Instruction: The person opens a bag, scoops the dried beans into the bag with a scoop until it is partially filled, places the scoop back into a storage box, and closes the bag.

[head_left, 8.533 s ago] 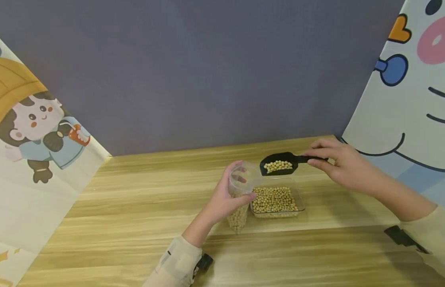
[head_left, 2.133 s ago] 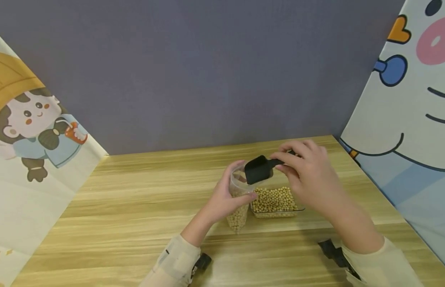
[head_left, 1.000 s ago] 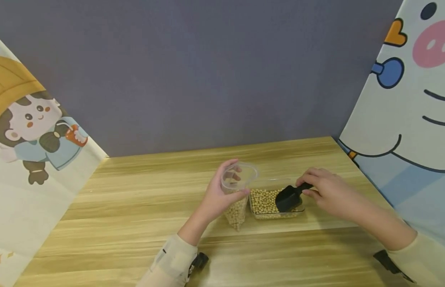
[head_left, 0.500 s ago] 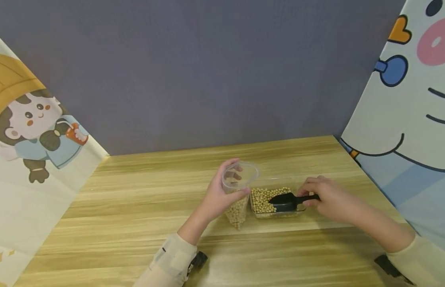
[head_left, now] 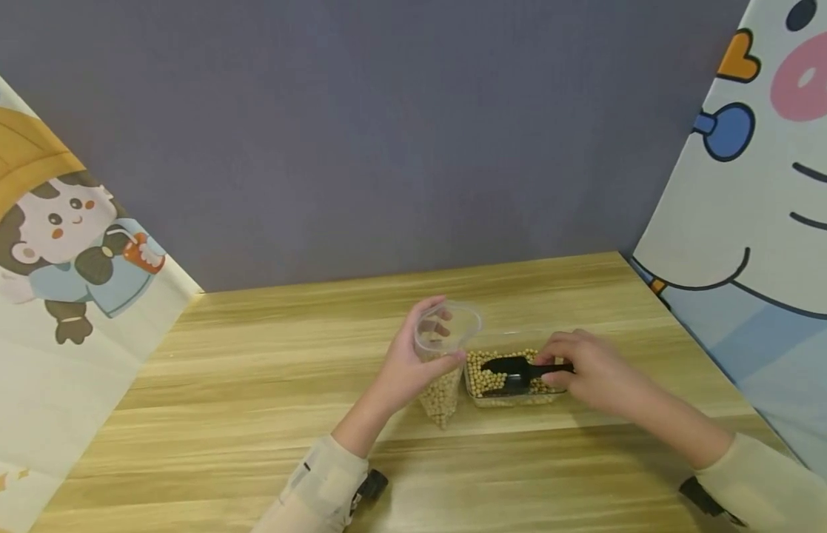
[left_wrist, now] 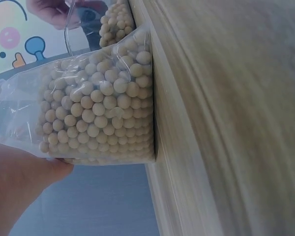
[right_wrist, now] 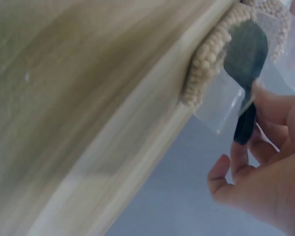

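My left hand (head_left: 405,363) holds a clear plastic bag (head_left: 441,396) by its upper part, its round mouth spread wide. In the left wrist view the bag (left_wrist: 96,108) is upright on the table, filled in its lower part with pale round soybeans. Just right of it sits a clear rectangular container (head_left: 520,401) of soybeans (head_left: 486,379). Thumb and fingers of my right hand (head_left: 589,370) pinch the handle of a black scoop (head_left: 516,374), whose blade lies among the beans in that container. From the right wrist, the scoop (right_wrist: 247,54) appears behind the container's clear wall.
Both containers stand on a wood-grain table (head_left: 253,414). A grey panel (head_left: 386,148) rises behind it. Cartoon-printed panels flank the left (head_left: 86,244) and right (head_left: 753,244) sides.
Earlier the scoop carried soybeans, then tipped over the bag's mouth. Since then my right hand has lowered it into the container and moved it left through the beans. My left hand barely moved.
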Available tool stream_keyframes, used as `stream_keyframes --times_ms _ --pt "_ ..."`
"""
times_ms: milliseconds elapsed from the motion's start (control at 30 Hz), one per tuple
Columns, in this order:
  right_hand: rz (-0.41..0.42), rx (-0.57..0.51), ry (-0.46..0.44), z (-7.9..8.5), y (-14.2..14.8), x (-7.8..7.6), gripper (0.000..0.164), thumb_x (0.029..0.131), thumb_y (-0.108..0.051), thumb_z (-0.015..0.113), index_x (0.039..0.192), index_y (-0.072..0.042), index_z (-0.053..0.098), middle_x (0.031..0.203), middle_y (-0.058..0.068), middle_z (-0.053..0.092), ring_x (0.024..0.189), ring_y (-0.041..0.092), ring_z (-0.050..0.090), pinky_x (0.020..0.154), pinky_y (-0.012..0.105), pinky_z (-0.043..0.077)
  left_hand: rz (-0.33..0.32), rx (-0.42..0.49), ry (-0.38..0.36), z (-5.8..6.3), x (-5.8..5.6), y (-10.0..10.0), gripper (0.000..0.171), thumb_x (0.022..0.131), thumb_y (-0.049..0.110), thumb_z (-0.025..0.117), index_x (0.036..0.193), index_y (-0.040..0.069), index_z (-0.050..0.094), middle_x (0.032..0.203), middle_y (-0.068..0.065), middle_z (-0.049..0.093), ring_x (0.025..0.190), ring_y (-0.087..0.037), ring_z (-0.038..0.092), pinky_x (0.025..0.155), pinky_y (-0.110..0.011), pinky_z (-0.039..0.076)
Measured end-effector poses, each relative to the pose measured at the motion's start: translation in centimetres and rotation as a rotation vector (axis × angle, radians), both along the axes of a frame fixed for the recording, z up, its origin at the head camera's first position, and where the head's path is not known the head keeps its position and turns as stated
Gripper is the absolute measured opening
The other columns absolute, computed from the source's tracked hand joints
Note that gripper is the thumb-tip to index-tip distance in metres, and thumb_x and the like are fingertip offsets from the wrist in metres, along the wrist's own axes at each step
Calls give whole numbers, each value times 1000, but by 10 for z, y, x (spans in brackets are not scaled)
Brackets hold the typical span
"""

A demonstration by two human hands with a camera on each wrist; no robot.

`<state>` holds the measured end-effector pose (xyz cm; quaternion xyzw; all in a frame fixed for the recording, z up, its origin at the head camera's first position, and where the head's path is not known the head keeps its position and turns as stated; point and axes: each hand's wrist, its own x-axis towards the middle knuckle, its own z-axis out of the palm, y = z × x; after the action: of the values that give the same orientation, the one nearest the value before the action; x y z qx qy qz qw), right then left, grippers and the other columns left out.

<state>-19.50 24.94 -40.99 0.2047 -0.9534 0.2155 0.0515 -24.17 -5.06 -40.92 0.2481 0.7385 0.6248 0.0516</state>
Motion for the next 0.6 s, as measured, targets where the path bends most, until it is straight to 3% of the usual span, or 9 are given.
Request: stream_keyframes --times_ms 167,267,333,600 --pt "-13 -10 36 -5 -3 -3 17 90 -16 84 105 -22 78 104 -10 73 92 13 60 76 35 51 0 -1 1 -1 0 0 83 87 8 83 158 23 42 149 -14 53 130 -35 55 104 -49 59" --pt "18 -40 19 -6 1 -5 18 90 -16 84 105 -23 78 102 -13 72 92 10 59 75 32 50 6 -6 5 -1 0 1 83 87 8 83 158 23 43 147 -10 55 127 -29 56 104 -47 59" --pt "37 -64 -1 -6 3 -7 18 90 -17 83 106 -23 79 102 -14 72 93 10 60 76 31 51 2 -4 5 -1 0 1 83 87 8 83 158 23 43 146 -8 55 128 -32 56 104 -46 59" --pt "67 -29 52 -3 0 -9 20 90 -17 84 108 -24 80 103 -15 73 91 11 61 77 33 50 -8 10 2 -1 0 2 83 88 8 82 158 22 41 148 -16 53 127 -30 55 102 -44 59"
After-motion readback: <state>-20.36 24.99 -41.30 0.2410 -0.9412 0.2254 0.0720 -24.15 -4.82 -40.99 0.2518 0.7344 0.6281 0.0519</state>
